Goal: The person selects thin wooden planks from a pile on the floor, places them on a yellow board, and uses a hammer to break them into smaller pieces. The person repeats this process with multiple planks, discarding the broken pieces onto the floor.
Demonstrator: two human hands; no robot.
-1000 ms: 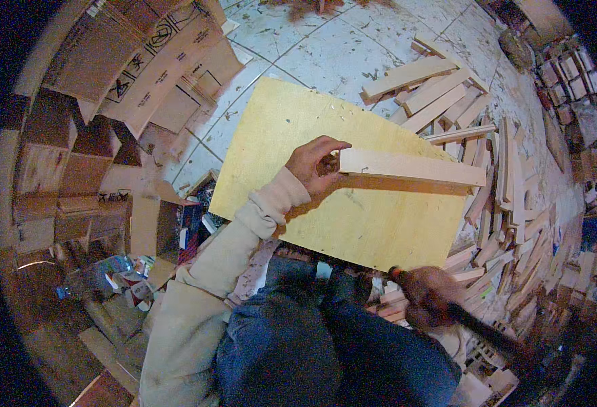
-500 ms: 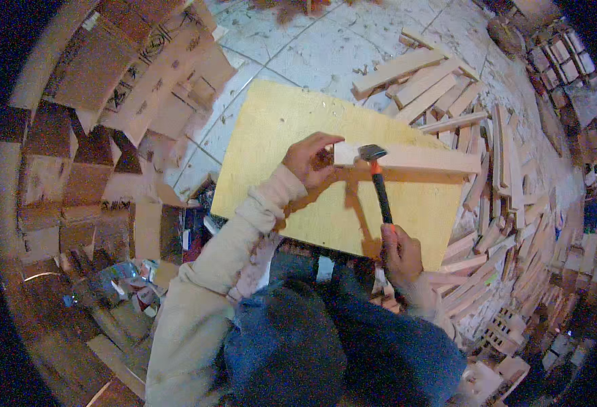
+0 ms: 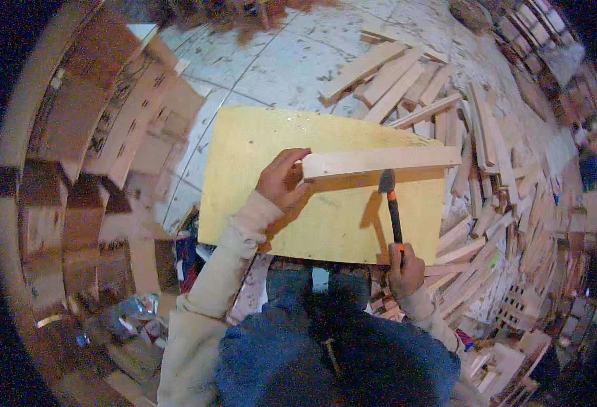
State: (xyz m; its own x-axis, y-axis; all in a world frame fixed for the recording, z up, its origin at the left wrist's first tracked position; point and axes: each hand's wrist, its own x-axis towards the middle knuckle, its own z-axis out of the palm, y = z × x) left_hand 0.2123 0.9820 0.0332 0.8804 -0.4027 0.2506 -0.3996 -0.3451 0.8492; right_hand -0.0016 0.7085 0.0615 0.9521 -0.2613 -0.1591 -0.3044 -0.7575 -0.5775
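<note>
So I'm standing here looking at this yellow-topped desk [image 3: 257,129], and a wooden bar [image 3: 380,160] is lying across it, its far end over by the right edge. Setup looks done to me: bar laid out, hammer [image 3: 387,181] out and in use. Don't see any other piece joined to the bar, and the specks on it are too small to make out. How much is left? No clue, but there's a heap of loose wooden pieces [image 3: 393,80] on the floor beyond.

Left hand [image 3: 281,180] reaches up from lower left, thumb and fingers pinching the bar's near end. Right hand [image 3: 407,273] comes in low on the right, grip wrapped round the hammer's handle, head up by the bar's lower edge. Can't tell if they're touching.
</note>
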